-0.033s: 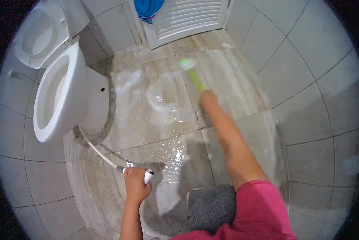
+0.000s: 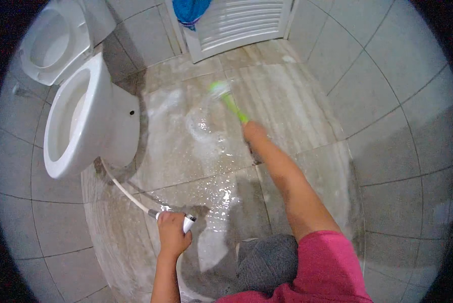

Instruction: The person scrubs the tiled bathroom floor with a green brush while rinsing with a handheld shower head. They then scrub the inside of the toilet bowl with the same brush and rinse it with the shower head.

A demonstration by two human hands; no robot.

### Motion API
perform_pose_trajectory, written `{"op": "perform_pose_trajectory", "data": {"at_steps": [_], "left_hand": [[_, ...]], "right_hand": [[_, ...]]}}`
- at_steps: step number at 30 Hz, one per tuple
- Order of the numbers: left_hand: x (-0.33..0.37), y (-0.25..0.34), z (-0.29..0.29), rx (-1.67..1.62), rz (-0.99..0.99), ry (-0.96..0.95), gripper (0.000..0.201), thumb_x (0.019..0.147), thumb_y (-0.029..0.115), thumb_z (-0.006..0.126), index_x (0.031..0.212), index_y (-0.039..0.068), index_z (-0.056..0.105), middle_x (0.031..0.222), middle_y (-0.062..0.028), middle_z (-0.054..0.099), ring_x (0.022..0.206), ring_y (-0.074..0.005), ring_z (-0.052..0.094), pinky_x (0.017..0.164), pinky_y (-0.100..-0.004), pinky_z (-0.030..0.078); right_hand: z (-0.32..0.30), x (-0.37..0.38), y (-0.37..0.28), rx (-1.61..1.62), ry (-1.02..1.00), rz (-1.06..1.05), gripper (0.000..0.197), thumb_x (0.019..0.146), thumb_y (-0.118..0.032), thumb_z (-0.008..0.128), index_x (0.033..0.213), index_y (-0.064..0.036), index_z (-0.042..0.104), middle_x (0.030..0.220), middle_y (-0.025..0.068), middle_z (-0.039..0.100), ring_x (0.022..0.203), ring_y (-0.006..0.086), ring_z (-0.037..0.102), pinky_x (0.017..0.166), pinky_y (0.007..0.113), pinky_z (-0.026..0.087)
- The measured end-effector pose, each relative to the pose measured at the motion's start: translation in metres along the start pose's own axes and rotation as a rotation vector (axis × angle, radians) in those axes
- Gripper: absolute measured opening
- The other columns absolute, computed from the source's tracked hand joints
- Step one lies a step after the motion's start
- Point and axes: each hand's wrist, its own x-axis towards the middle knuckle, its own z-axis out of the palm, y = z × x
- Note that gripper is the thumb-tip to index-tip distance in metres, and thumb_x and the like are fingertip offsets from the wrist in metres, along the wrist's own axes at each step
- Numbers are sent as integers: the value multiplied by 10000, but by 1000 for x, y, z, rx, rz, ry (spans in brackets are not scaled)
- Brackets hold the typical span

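Left hand (image 2: 172,233) at 7 o'clock, grip clamped on sprayer (image 2: 187,222) | right hand (image 2: 253,132) at centre, closed round green brush (image 2: 228,100) on floor (image 2: 292,106) | I judge risk: soapy wet tiles, slipping; hose (image 2: 128,194) by toilet (image 2: 82,121) snagging.

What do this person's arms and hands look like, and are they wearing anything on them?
Both hands are bare: no gloves, rings or watch show. The left hand and its forearm are uncovered to the picture's lower edge. The right hand leads back along a bare forearm to a short pink sleeve at the upper arm. The right hand is somewhat blurred.
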Motion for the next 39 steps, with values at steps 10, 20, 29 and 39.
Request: {"op": "perform_pose_trajectory", "data": {"at_steps": [10, 20, 29, 39], "left_hand": [[-37, -25, -4, -11, -25, -157, 292, 514, 101, 575, 798, 56, 526, 785, -111, 545, 830, -279, 483, 860, -434, 291], [5, -12, 5, -116, 50, 48, 280, 500, 121, 580, 768, 65, 523, 737, -122, 533, 766, -308, 479, 764, -412, 329], [-63, -42, 10, -67, -63, -115, 315, 516, 68, 580, 826, 73, 527, 822, -92, 544, 876, -266, 482, 915, -425, 274], [-69, -47, 0, -124, -108, 150, 308, 503, 24, 570, 808, 58, 544, 818, -72, 544, 883, -244, 484, 917, -406, 278]], "right_hand": [[-55, 54, 68, -123, 222, 479, 327, 821, -307, 421, 820, -30, 595, 831, 137, 603, 745, 270, 594, 608, 377, 469], [42, -26, -148, -124, -201, -400, 319, 789, -309, 437, 843, -46, 609, 845, 139, 601, 792, 276, 586, 679, 395, 455], [4, 32, -111, -72, 98, 137, 234, 773, -220, 479, 770, -21, 603, 783, 161, 602, 740, 284, 594, 589, 395, 470], [43, -116, -120, -304, -452, -782, 476, 796, -445, 360, 827, -19, 570, 831, 201, 570, 804, 353, 539, 698, 434, 416]]}}
